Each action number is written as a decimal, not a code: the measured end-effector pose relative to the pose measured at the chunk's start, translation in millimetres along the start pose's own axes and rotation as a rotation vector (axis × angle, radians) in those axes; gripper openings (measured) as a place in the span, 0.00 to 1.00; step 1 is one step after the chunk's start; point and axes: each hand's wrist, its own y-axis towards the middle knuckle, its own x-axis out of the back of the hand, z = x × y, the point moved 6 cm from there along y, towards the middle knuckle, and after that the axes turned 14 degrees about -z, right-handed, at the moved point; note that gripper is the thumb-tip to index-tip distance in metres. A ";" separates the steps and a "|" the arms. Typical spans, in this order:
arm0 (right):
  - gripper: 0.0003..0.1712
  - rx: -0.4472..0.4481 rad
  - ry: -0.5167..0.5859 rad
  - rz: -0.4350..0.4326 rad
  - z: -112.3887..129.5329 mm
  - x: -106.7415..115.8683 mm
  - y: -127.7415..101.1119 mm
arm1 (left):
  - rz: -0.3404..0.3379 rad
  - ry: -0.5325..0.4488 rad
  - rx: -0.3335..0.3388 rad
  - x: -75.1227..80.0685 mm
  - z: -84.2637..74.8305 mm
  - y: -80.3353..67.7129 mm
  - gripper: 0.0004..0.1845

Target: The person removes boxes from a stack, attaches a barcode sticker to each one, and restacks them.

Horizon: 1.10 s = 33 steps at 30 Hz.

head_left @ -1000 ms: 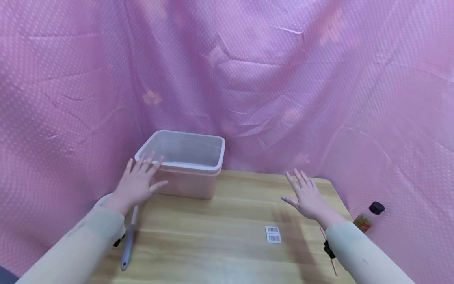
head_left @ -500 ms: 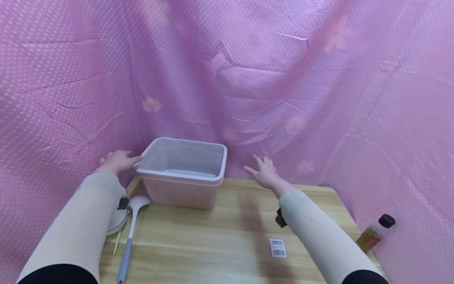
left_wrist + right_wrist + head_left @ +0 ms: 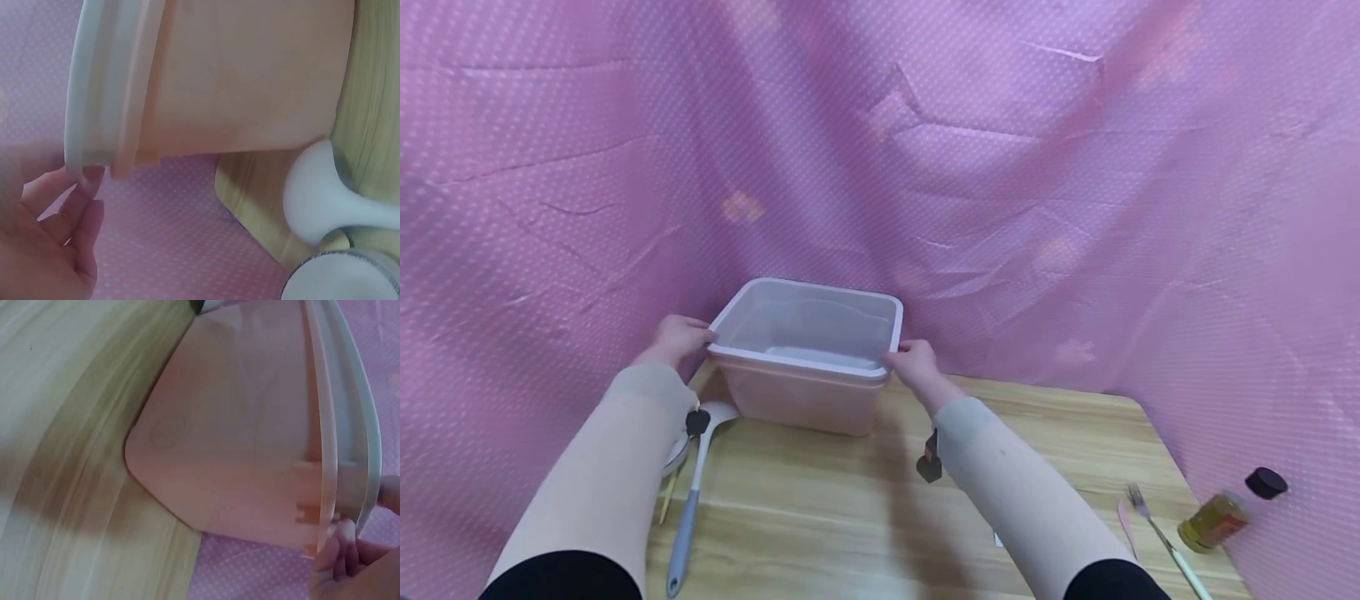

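Observation:
A pale pink plastic bin [image 3: 805, 400] stands at the back of the wooden table, with a white rectangular tub [image 3: 808, 363] nested in its top. My left hand [image 3: 679, 337] grips the tub's rim at the left end; the left wrist view shows thumb above and fingers curled beneath the white rim [image 3: 74, 94]. At the opposite end my right hand [image 3: 919, 367] pinches the rim, and in the right wrist view its fingertips [image 3: 342, 540] lie under the white lip beside the pink edge. The inside of the tub shows nothing but its bare floor.
A ladle [image 3: 683, 533] with a grey handle lies front left, beside a thin yellowish stick [image 3: 668, 498] and a white round dish [image 3: 344, 281]. At right are a fork [image 3: 1157, 525], a pink knife [image 3: 1124, 525] and an oil bottle [image 3: 1213, 521]. Pink curtain [image 3: 1000, 208] encloses the table.
From hovering spread above the table, both hands have moved to the tub's ends: the left reached its rim first, then the right swung leftward and took hold. The head view has shifted slightly.

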 end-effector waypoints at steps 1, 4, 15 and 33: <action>0.23 -0.014 0.006 -0.026 -0.9 1.4 0.4 | -0.006 -0.009 -0.001 -1.4 -0.9 0.6 0.24; 0.24 -0.057 0.022 -0.059 -5.9 7.5 2.1 | -0.011 -0.070 0.037 -7.7 -3.7 0.6 0.24; 0.25 -0.068 0.079 -0.064 -9.5 32.8 10.2 | -0.043 -0.015 0.025 -26.5 -28.4 -7.9 0.24; 0.28 -0.021 -0.037 -0.043 -10.1 47.3 19.8 | 0.048 0.196 -0.103 -23.5 -40.5 -12.4 0.21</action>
